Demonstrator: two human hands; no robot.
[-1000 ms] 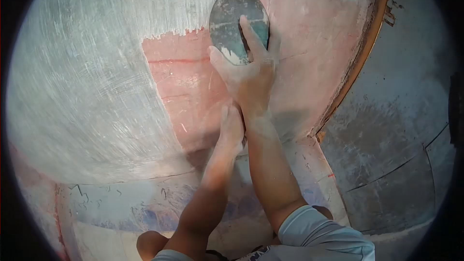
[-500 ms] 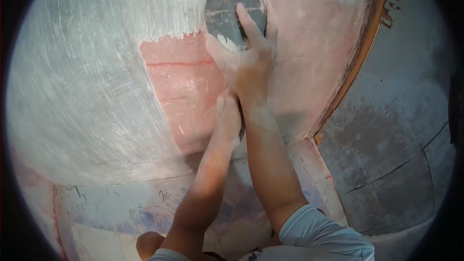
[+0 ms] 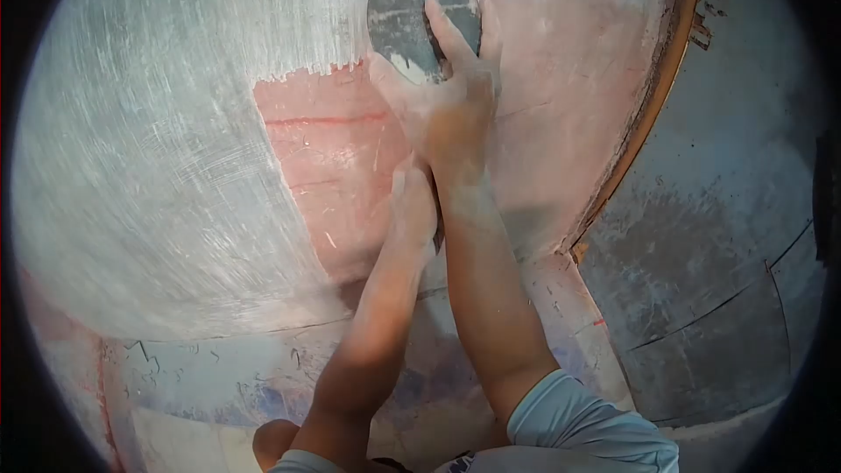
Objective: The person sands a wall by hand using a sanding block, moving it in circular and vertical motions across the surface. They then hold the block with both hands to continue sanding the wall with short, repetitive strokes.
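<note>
My right hand (image 3: 447, 96) grips a dark oval sanding block (image 3: 399, 17), scuffed and dusty with pale patches at its lower end. One finger lies along its top, while the thumb and the other fingers spread around its sides. The block rests against the large curved panel (image 3: 158, 123), by the border between streaky grey coating and pink coating. Just below the right wrist, my left hand (image 3: 412, 206) is closed, partly covered by the right forearm. A dark edge shows beside it; what it holds is hidden.
A bare pink-red patch (image 3: 324, 140) with a darker red line lies left of the hands. On the right, a brown-edged curved rim (image 3: 653, 105) divides the panel from a darker grey surface (image 3: 701, 254). A ledge (image 3: 201, 372) runs below the panel.
My right hand and the sanding block have slid slightly up and to the left along the panel. My left hand has shifted up a little with them.
</note>
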